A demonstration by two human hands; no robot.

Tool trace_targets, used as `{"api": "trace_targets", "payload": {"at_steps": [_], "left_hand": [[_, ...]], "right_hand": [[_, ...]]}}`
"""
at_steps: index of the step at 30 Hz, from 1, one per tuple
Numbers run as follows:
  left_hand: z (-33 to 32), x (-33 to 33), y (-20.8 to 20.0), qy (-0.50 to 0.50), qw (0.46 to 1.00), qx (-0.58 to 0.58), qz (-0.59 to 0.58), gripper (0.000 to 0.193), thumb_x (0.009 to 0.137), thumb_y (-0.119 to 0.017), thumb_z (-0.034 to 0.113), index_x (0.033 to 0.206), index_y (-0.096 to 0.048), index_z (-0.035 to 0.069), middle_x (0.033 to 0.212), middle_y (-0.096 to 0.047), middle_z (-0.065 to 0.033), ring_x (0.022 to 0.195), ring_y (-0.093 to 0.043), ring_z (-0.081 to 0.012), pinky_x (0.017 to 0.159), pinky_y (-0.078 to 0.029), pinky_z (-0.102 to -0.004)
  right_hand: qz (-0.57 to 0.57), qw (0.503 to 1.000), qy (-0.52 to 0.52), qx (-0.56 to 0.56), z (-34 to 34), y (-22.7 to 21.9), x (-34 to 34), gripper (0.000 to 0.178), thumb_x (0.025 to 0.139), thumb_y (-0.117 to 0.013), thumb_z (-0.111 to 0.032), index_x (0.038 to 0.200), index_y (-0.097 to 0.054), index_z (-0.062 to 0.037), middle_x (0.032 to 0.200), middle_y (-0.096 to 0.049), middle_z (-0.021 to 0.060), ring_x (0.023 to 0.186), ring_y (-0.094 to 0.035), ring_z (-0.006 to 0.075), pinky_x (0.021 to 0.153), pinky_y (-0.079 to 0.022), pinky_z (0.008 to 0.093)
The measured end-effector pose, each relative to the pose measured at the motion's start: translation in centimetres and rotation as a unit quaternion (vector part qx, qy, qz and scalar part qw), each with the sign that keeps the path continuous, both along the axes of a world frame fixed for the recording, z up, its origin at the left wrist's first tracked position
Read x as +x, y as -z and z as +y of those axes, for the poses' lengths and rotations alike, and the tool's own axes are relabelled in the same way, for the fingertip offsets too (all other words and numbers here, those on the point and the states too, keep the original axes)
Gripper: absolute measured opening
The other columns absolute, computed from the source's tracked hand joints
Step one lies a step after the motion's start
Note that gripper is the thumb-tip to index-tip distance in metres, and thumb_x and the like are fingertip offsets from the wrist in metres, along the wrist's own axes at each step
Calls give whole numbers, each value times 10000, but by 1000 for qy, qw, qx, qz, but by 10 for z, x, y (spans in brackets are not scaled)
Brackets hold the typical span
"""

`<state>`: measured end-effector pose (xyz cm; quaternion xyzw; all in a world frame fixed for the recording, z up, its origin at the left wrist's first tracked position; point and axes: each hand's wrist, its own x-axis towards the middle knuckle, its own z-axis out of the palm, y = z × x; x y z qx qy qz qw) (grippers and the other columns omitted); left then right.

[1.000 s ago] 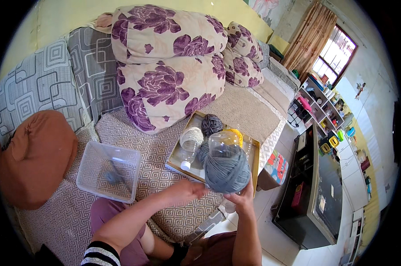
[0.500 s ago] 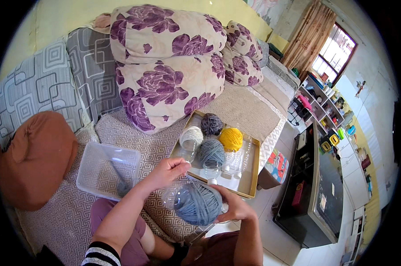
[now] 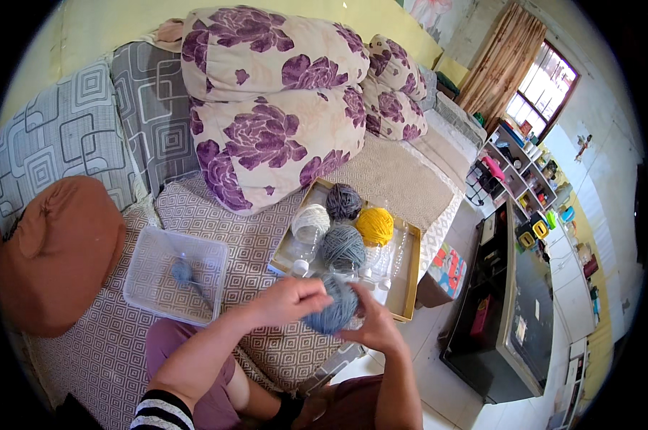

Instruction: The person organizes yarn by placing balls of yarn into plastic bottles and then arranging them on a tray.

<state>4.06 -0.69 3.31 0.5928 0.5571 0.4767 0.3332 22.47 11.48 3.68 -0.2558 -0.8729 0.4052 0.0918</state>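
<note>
In front of my body, my right hand (image 3: 375, 322) has its thumb and fingers round a grey-blue ball of yarn (image 3: 331, 317). My left hand (image 3: 288, 301) is at the ball's left side with fingers curled into a pinch, somewhat blurred; any strand between them cannot be made out. A clear plastic container (image 3: 139, 290) sits to the left on the sofa, with a small grey-blue yarn bundle (image 3: 181, 271) and a loose tail in it. Beyond my hands, a shallow gold-edged box (image 3: 412, 287) holds a white yarn ball (image 3: 310, 223), a dark grey one (image 3: 343, 201), a yellow one (image 3: 375, 226) and another grey-blue one (image 3: 343, 247).
Clear plastic bottles with white caps (image 3: 299, 267) lie in the box under the balls. A brown cushion (image 3: 59, 258) lies at the left, with big floral bundles (image 3: 274, 143) behind. To the right stand a small stool (image 3: 442, 276) and a dark glass-topped cabinet (image 3: 496, 315).
My left hand has moved down and right toward the ball. The held ball has turned and shifted slightly up; its clear bottle end no longer shows. The small bundle has moved up-left within the container.
</note>
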Motion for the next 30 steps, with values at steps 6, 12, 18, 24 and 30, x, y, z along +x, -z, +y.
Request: {"api": "trace_targets", "payload": {"at_steps": [6,12,18,24,30], "left_hand": [[8,-32,25,-112,980,27,-163,205,875,-508,208,814,-572,23,681,-551,20,648,-486,-30,581,-401,-202],[20,1,51,-42,997,37,-48,217,887,-470,247,910,-559,50,722,-598,-69,659,-581,-180,626,-454,-299],[8,18,13,156,980,-65,106,273,858,-510,332,887,-581,70,700,-595,-96,634,-580,-192,608,-449,-289],[-1,-22,6,-38,999,29,-27,251,866,-519,267,775,-545,34,611,-510,-1,579,-452,-61,546,-386,-231],[9,-34,27,-120,980,-14,-158,242,899,-470,235,793,-522,23,650,-478,10,621,-432,-61,586,-386,-221]], "right_hand": [[82,969,-139,-187,7,-2,10,965,470,-826,-139,1289,-323,-43,1169,-471,79,1027,-468,181,885,-384,317],[345,877,42,-333,7,11,2,1019,438,-833,-95,1289,-279,-15,1195,-446,106,1083,-461,207,930,-364,341],[185,977,92,-42,2,8,-8,921,506,-803,-77,1271,-294,-11,1109,-511,147,990,-531,239,855,-433,346],[-37,993,-110,-31,0,-1,4,909,493,-811,-165,1269,-352,-50,1026,-537,104,809,-510,165,720,-445,288],[183,959,-80,-202,7,4,9,1017,447,-847,-183,1286,-299,-10,1186,-463,102,1074,-470,219,920,-376,342]]}}
